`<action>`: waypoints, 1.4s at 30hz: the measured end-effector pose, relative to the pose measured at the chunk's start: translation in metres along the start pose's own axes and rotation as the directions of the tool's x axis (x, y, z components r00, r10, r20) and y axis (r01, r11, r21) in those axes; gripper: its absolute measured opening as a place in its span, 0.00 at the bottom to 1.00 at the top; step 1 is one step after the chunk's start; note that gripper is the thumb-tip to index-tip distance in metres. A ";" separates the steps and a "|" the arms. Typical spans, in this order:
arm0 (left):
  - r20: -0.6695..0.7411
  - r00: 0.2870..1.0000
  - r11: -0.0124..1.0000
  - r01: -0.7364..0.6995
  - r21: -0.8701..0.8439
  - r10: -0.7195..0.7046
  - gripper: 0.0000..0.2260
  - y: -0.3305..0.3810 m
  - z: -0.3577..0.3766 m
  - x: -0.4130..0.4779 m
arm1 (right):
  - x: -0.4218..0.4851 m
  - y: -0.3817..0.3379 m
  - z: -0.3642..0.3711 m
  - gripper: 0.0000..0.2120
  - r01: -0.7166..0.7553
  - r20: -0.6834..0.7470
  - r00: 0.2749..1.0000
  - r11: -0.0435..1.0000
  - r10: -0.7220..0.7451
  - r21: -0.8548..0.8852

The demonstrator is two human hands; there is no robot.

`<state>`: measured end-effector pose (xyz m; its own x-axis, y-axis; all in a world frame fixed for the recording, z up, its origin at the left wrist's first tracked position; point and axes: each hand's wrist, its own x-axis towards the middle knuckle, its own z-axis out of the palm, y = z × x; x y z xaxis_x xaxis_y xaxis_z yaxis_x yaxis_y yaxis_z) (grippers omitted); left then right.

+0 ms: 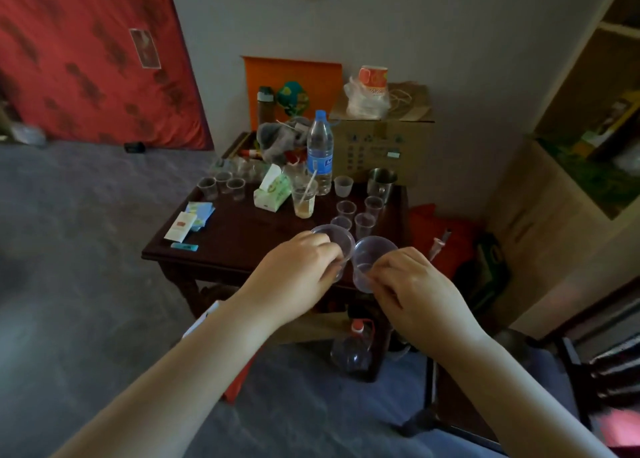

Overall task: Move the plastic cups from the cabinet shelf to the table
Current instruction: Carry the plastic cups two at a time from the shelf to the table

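Observation:
My left hand (pixel 298 270) grips a clear plastic cup (pixel 335 239) by its side, just above the near edge of the dark wooden table (pixel 221 246). My right hand (pixel 412 288) holds a second clear plastic cup (pixel 372 253) right beside the first, rims nearly touching. Several more clear cups (pixel 356 215) stand upright on the table's right half, just beyond the held ones. Another group of clear cups (pixel 225 184) stands at the table's far left. The cabinet (pixel 568 167) with open shelves is at the right.
On the table stand a water bottle (pixel 320 153), a tissue pack (pixel 272 194), a cup with a stirrer (pixel 304 198), a metal mug (pixel 381 180) and cards (pixel 188 220). A cardboard box (pixel 384 142) sits behind. A jug (pixel 353 350) stands on the floor below.

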<state>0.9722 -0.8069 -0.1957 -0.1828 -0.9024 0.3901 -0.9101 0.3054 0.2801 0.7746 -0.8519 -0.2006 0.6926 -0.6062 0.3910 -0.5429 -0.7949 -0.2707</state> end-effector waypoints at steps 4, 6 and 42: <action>0.032 0.999 0.998 -0.023 -0.050 0.024 0.05 -0.054 0.018 0.023 | 0.027 0.014 0.030 0.09 -0.114 -0.013 0.993 0.993 0.115 0.034; 0.056 0.998 0.996 -0.038 -0.082 0.043 0.06 -0.074 0.027 0.035 | 0.038 0.023 0.040 0.09 -0.162 -0.014 0.987 0.987 0.162 0.012; 0.406 0.878 0.957 0.290 -0.030 -0.253 0.10 -0.155 0.281 0.179 | 0.122 0.311 0.209 0.06 -0.268 0.333 0.923 0.943 0.192 0.200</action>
<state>0.9757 -1.1016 -0.4160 -0.0814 -0.9931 -0.0844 -0.9123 0.0401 0.4075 0.7892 -1.1779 -0.4207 0.6935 -0.7203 0.0158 -0.6025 -0.5918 -0.5355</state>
